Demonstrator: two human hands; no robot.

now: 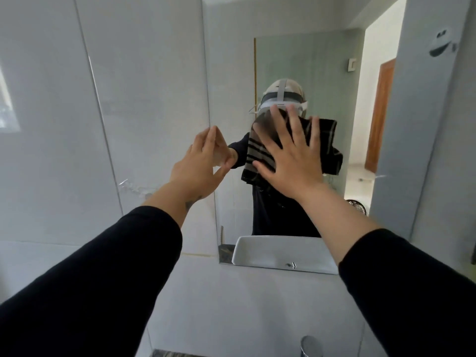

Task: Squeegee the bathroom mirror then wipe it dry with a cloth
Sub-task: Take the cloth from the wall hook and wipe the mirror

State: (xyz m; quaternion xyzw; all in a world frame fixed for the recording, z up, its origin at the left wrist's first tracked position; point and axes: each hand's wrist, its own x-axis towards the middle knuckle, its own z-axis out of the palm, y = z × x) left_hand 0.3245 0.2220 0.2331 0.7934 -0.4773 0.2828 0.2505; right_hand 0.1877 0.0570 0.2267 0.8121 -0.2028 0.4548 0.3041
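The bathroom mirror [304,60] hangs on the grey tiled wall straight ahead. My right hand [288,161] lies flat with spread fingers on a dark cloth with pale stripes [328,140], pressing it against the glass at mid height. The cloth shows around my fingers and left of my palm. My left hand [203,161] rests its fingertips on the mirror's left edge, fingers together and thumb apart, holding nothing. The glass reflects a person in dark sleeves wearing a headset. No squeegee is in view.
A white basin [278,251] is reflected along the mirror's bottom edge. A chrome tap [311,346] pokes up at the bottom of the view. Glossy grey wall tiles [103,99] fill the left. A wooden door [381,114] shows in the reflection.
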